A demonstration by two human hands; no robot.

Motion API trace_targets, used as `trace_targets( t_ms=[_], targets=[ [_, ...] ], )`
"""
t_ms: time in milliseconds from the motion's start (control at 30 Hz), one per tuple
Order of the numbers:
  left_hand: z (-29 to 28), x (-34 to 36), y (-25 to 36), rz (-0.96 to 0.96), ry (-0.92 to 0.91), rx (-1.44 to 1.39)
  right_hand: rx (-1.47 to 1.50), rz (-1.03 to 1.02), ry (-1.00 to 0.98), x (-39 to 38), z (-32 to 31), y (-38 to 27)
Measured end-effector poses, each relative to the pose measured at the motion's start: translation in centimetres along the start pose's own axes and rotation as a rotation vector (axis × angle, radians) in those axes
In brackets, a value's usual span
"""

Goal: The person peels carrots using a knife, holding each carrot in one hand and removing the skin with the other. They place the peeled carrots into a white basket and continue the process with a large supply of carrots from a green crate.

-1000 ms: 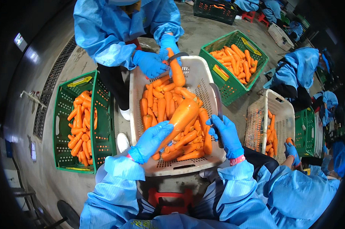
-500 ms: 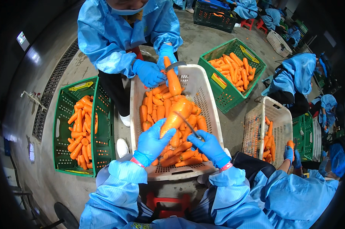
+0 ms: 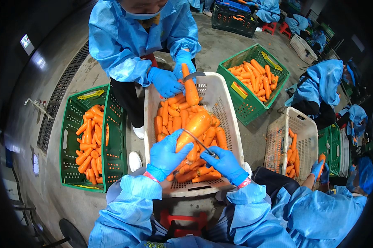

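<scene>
In my gloved left hand (image 3: 167, 153) is a thick carrot (image 3: 198, 126), gripped by its near end and tilted away from me. My right hand (image 3: 223, 163), also in a blue glove, is closed round the dark handle of a knife (image 3: 196, 139). Its thin blade lies across the carrot, close to my left fingers. Both hands are over a white plastic crate (image 3: 186, 191) of carrots (image 3: 177, 122). Across from me, a co-worker's gloved hands (image 3: 165, 81) hold another carrot (image 3: 191, 91) and a curved knife (image 3: 194, 75) over the same crate.
Green crates of carrots stand to the left (image 3: 114, 144) and far right (image 3: 246, 110). Another white crate (image 3: 303, 129) is at right, beside a seated person (image 3: 318, 211) holding a carrot. A red stool (image 3: 182, 221) shows below me. A drain grate (image 3: 64, 93) crosses the floor at left.
The knife blade has shifted left and nearer to me along the carrot, towards my left fingers. The co-worker's hands have barely moved. The whole view has shifted slightly.
</scene>
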State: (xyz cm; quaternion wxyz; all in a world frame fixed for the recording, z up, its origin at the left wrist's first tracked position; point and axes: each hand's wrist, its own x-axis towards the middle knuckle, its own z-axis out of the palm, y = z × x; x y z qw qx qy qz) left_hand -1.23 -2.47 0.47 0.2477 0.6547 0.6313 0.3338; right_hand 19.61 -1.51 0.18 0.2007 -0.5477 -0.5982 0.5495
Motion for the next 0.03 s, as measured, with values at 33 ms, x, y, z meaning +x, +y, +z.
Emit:
trace_targets(
  t_ms=[33],
  targets=[
    [-0.02,-0.1,-0.09,-0.014,-0.012,0.013,0.002,0.001,0.001,-0.06,-0.02,0.07]
  ],
)
